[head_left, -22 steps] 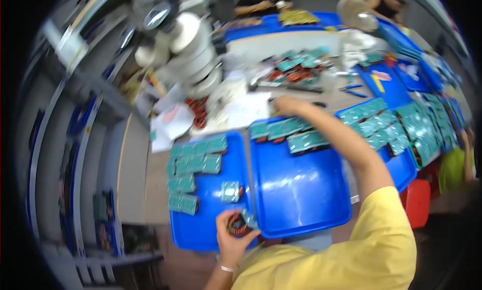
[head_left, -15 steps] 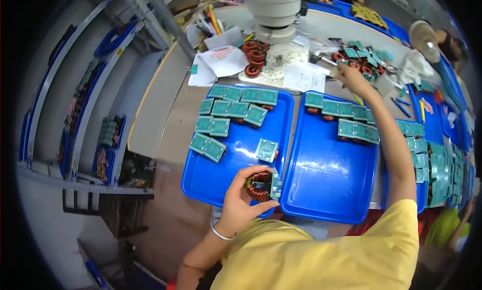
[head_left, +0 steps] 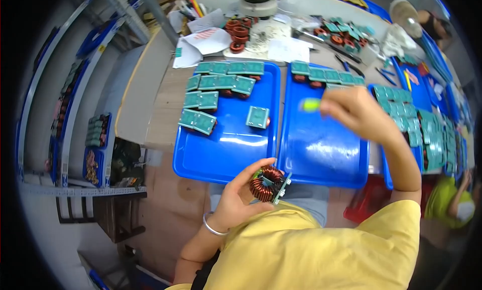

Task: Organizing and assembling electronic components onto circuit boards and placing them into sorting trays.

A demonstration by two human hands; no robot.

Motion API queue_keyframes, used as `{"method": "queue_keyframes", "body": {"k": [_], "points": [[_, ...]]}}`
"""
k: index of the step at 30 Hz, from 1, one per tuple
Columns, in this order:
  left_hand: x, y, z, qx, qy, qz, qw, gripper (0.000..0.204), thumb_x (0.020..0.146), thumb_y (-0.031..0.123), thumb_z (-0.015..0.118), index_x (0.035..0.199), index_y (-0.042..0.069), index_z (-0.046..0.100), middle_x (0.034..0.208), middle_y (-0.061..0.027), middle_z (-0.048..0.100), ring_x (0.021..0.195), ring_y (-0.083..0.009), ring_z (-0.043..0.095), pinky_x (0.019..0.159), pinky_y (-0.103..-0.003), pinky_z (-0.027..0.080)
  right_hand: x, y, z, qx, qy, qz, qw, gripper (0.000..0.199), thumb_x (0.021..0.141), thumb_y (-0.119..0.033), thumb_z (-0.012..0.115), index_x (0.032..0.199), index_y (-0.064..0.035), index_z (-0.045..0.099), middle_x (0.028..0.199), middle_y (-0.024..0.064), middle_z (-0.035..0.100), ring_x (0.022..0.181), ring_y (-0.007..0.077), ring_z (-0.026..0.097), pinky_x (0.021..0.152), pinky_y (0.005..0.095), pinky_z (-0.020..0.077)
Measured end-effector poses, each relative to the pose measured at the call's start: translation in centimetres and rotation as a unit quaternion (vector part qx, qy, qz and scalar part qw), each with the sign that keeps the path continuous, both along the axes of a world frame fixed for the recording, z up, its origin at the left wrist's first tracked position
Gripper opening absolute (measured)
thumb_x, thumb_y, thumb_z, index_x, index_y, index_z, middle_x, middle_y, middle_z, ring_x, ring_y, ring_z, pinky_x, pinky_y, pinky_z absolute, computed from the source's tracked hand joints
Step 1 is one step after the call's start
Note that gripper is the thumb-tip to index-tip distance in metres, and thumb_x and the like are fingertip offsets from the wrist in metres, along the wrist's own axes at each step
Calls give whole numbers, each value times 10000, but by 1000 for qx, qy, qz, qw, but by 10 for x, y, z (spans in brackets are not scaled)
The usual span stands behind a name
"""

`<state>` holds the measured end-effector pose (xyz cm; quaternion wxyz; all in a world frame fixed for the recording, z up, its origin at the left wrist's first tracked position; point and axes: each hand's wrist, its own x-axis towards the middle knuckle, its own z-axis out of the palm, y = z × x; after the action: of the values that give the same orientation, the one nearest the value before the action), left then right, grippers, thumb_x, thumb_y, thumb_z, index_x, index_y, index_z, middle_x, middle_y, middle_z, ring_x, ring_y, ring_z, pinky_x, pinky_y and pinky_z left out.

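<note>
My left hand [head_left: 236, 202] grips a toroidal coil [head_left: 265, 183] of copper wire with a small green circuit board [head_left: 283, 188] attached, held near the front edge of the left blue tray [head_left: 226, 162]. Its thumb and fingers close around the coil and board from the left. My right hand [head_left: 354, 112], closed, is over the right blue tray [head_left: 326, 164]. From its fingers pokes a short, bright yellow-green piece [head_left: 310, 105]; motion blur hides its kind. Green-topped coil boards [head_left: 226, 83] sit in rows in the left tray, with one board [head_left: 258, 117] apart from them.
Beyond the trays stand a microscope [head_left: 257, 3], papers [head_left: 205, 41], stacked bare coils [head_left: 238, 35] and a heap of loose coils and boards [head_left: 344, 31]. Pliers [head_left: 350, 65] lie behind the right tray. More filled trays [head_left: 401, 107] are at right; a shelf rack [head_left: 73, 89] is at left.
My right hand has come back from the loose-parts heap to above the right tray, with the yellow-green piece in it. My left hand has turned the coil slightly. The whole view has shifted.
</note>
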<state>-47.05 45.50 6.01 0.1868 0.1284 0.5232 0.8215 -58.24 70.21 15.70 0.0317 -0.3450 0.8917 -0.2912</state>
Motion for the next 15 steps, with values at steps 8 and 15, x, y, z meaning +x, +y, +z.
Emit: {"method": "queue_keyframes", "body": {"k": [8,15], "points": [[40,14,-26,106,-191,-136,966,724,741,365,584,1314,66,256,995,-144,506,813,-213,554,685,-290,458,144,-4,-48,-107,-117,-58,986,197,791,-207,627,720,-32,571,574,112,504,524,306,519,473,347,404],[67,27,-44,-63,-164,-135,975,466,764,398,432,1104,89,356,881,-85,474,669,-119,438,559,-228,356,206,-12,-114,-93,-119,-215,965,185,783,-215,637,741,-36,621,604,142,543,531,293,533,501,328,418]]}}
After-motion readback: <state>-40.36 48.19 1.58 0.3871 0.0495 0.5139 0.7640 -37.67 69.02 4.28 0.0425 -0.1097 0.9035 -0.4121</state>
